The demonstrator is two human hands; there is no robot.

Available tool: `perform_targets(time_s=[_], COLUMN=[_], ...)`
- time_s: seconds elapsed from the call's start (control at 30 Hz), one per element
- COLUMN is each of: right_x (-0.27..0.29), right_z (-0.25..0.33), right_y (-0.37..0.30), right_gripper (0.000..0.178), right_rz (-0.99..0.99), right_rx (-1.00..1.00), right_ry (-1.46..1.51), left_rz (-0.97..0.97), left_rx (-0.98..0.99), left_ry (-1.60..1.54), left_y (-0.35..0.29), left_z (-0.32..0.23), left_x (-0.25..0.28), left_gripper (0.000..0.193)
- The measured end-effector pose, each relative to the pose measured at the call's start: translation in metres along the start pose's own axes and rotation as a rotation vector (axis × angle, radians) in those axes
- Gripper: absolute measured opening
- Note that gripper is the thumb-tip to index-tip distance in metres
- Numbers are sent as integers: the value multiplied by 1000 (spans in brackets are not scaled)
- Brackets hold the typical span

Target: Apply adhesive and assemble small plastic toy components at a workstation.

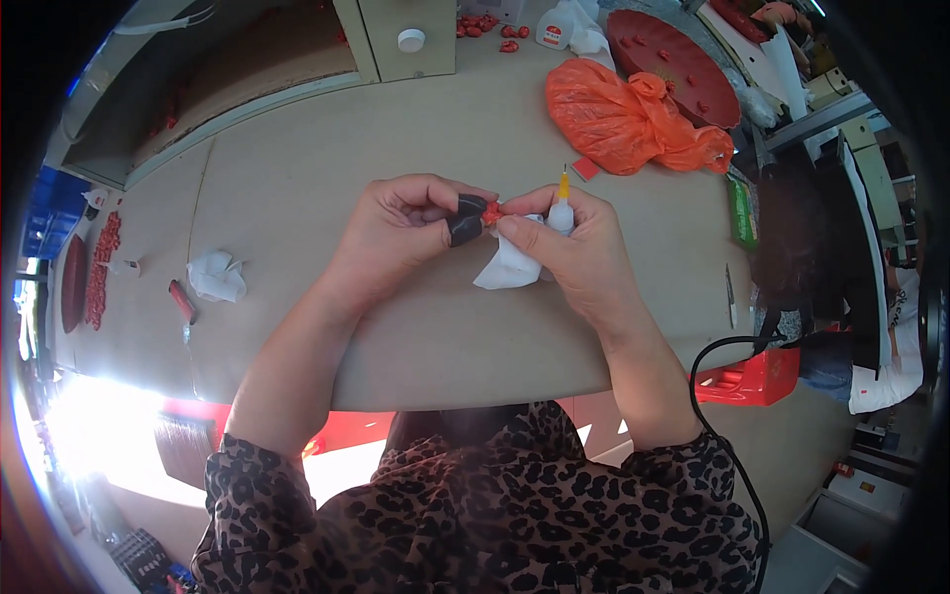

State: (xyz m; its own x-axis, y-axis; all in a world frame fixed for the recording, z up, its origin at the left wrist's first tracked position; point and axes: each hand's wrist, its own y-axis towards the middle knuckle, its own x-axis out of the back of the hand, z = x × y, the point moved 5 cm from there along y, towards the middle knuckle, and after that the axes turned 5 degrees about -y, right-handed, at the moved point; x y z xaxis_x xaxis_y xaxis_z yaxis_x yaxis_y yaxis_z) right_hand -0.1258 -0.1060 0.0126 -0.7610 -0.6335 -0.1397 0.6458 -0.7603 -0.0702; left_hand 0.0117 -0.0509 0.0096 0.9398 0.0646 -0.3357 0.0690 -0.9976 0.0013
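My left hand [401,233], with black covers on two fingertips, pinches a small red piece [491,212] above the middle of the beige table [297,178]. My right hand [574,252] meets it from the right, its fingertips touching the same red piece. That hand also holds a small white glue bottle [561,210] with a yellow nozzle pointing up, and a crumpled white tissue [510,265] hangs under its fingers.
An orange plastic bag [623,119] lies at the back right beside a round dark red tray [673,59] of red pieces. A crumpled tissue [218,275] and a red-handled tool [182,300] lie at the left. More red pieces [101,267] sit at the far left edge.
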Motion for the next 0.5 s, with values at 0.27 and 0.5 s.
perform_targets(time_s=[0.27, 0.5], right_x=[1, 1], right_z=[-1, -2], right_y=[-1, -2], right_gripper=[13, 12], right_rz=[27, -12], right_rx=[5, 41], right_ry=[5, -61], left_rz=[24, 85], left_rx=[-38, -121], left_ry=[46, 74], left_y=[-1, -3], left_z=[-2, -4], left_x=[-3, -4], left_gripper=[7, 4])
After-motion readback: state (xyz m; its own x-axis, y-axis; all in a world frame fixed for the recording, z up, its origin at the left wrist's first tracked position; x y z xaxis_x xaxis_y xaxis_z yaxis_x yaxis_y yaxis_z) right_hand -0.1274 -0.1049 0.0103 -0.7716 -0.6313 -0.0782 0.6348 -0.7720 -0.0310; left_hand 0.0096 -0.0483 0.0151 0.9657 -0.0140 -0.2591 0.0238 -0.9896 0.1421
